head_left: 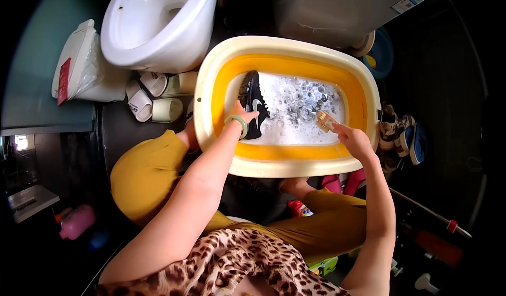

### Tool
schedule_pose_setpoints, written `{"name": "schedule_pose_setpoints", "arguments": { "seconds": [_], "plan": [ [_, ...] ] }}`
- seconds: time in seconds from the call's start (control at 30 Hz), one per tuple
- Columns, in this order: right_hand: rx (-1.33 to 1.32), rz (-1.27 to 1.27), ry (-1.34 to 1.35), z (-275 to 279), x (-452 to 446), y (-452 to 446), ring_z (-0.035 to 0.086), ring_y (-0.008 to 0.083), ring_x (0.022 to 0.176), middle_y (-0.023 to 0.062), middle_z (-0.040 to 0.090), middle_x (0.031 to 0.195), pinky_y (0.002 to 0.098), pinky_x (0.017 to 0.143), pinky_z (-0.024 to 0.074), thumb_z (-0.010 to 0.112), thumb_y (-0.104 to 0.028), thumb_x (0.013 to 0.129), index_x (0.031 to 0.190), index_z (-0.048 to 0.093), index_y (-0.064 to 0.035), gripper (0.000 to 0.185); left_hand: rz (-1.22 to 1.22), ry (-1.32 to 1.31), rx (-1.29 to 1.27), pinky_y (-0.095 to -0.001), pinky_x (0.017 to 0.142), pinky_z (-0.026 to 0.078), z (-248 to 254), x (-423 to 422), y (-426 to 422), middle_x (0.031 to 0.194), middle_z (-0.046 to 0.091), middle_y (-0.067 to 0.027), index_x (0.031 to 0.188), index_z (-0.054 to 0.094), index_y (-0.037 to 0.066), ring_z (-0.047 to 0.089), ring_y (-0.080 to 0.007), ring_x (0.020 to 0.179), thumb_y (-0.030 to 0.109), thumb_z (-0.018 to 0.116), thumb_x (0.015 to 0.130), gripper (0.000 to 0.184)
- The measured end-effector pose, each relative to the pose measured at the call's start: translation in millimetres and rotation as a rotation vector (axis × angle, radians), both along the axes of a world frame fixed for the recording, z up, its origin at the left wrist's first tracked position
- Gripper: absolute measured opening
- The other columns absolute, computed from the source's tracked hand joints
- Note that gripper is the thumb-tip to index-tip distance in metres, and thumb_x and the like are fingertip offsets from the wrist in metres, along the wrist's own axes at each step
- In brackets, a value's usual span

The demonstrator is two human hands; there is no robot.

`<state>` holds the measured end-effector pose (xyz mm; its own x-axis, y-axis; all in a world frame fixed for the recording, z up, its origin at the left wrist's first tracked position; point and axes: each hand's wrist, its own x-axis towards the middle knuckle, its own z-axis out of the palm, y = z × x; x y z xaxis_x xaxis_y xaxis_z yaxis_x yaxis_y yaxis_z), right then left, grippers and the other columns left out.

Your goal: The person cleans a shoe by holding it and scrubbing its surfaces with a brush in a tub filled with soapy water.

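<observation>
A black sneaker point(254, 106) with a white swoosh lies on its side in soapy water, at the left end of a cream and orange wash tub point(287, 164). My left hand point(245, 112), with a pale green bangle at the wrist, grips the sneaker around its middle. In my right hand point(354, 140) is a scrub brush point(326, 121), held by one end over the right part of the tub. The bristle end reaches the foamy water point(295, 111), apart from the sneaker. My right fingers are closed on the brush; part of its handle is hidden by them.
A white toilet point(158, 48) stands behind the tub at left, beside a lidded bin point(87, 64). Pale slippers point(139, 104) lie left of the tub, several shoes point(403, 135) to its right. A grey appliance point(337, 11) stands behind; a red bottle point(299, 208) lies between my legs.
</observation>
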<state>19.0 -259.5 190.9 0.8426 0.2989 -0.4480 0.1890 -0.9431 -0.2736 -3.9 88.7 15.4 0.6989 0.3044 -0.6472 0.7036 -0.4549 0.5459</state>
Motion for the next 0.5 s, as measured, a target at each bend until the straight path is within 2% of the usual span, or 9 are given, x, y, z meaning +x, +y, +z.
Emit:
{"name": "schedule_pose_setpoints", "arguments": {
  "seconds": [0.07,0.13,0.2,0.27,0.3,0.33,0.43,0.47,0.5],
  "plan": [
    [0.015,-0.019,0.022,-1.4,2.2,-4.5,0.062,0.0331,0.090,0.0144,0.066,0.097,0.0384,0.080,0.0485,0.054,-0.014,0.084,0.119,0.061,-0.0196,0.036,-0.036,0.093,0.118,-0.0392,0.107,0.034,-7.4,-2.3,-6.5,0.140,0.037,-0.0229,0.142,0.025,0.004,0.040,-0.0355,0.128,0.042,0.079,0.063,0.104],
    [0.032,-0.045,0.042,-8.8,3.3,-12.2,0.062,0.0331,0.089,0.0141,0.066,0.097,0.0383,0.080,0.0485,0.054,-0.014,0.085,0.119,0.061,-0.0195,0.036,0.027,0.091,0.124,-0.0395,0.105,0.036,-17.6,-7.0,-3.1,0.136,0.040,-0.0243,0.141,0.027,0.004,0.042,-0.0365,0.126,0.043,0.082,0.058,0.106],
    [0.209,-0.038,-0.005,-18.7,0.7,-22.0,0.063,0.0329,0.088,0.0150,0.066,0.096,0.0391,0.079,0.0487,0.054,-0.015,0.085,0.122,0.058,-0.0201,0.038,0.093,0.008,0.027,-0.0390,0.103,0.038,-29.6,-12.4,5.7,0.133,0.044,-0.0252,0.136,0.032,0.000,0.045,-0.0365,0.122,0.041,0.086,0.053,0.108],
    [0.094,-0.052,0.145,-27.6,17.0,-28.7,0.063,0.0336,0.088,0.0166,0.066,0.095,0.0398,0.078,0.0491,0.055,-0.018,0.086,0.126,0.055,-0.0203,0.041,0.179,-0.082,-0.109,-0.0384,0.101,0.040,-21.2,-13.6,8.8,0.127,0.049,-0.0244,0.132,0.035,-0.003,0.050,-0.0348,0.118,0.035,0.087,0.052,0.103],
    [0.045,0.019,0.122,-37.9,26.6,-34.4,0.063,0.0358,0.087,0.0190,0.065,0.095,0.0416,0.077,0.0494,0.055,-0.019,0.086,0.132,0.048,-0.0224,0.047,0.264,-0.042,-0.127,-0.0377,0.098,0.042,-4.3,-10.5,0.4,0.121,0.054,-0.0227,0.128,0.039,-0.004,0.054,-0.0332,0.112,0.030,0.088,0.052,0.096],
    [-0.061,-0.005,0.159,-47.9,39.1,-35.4,0.062,0.0380,0.088,0.0210,0.065,0.096,0.0437,0.079,0.0486,0.056,-0.021,0.086,0.135,0.044,-0.0230,0.051,0.249,-0.029,-0.122,-0.0377,0.098,0.042,-9.3,-11.0,-5.7,0.121,0.054,-0.0227,0.128,0.039,-0.004,0.054,-0.0332,0.112,0.030,0.088,0.052,0.096],
    [0.010,-0.015,0.054,-123.7,71.5,-56.9,0.061,0.0396,0.090,0.0227,0.064,0.098,0.0462,0.080,0.0474,0.054,-0.024,0.086,0.138,0.039,-0.0207,0.054,0.341,-0.228,-0.305,-0.0353,0.093,0.044,-12.3,-14.4,-26.6,0.115,0.057,-0.0183,0.121,0.043,-0.003,0.057,-0.0281,0.105,0.021,0.086,0.056,0.082],
    [0.037,-0.152,0.015,-145.2,78.6,-55.4,0.061,0.0404,0.091,0.0229,0.063,0.100,0.0468,0.080,0.0469,0.053,-0.025,0.086,0.140,0.036,-0.0197,0.056,0.361,-0.245,-0.279,-0.0348,0.092,0.044,0.0,-12.1,-35.7,0.112,0.058,-0.0167,0.119,0.046,-0.002,0.057,-0.0262,0.104,0.018,0.086,0.057,0.076],
    [0.061,-0.287,-0.023,-168.8,83.3,-55.5,0.060,0.0411,0.092,0.0231,0.063,0.102,0.0473,0.080,0.0465,0.051,-0.026,0.087,0.141,0.033,-0.0187,0.058,0.370,-0.301,-0.393,-0.0348,0.092,0.044,-7.9,-12.1,-38.1,0.111,0.059,-0.0165,0.118,0.047,-0.002,0.057,-0.0263,0.103,0.017,0.085,0.058,0.074]
  ]
}}
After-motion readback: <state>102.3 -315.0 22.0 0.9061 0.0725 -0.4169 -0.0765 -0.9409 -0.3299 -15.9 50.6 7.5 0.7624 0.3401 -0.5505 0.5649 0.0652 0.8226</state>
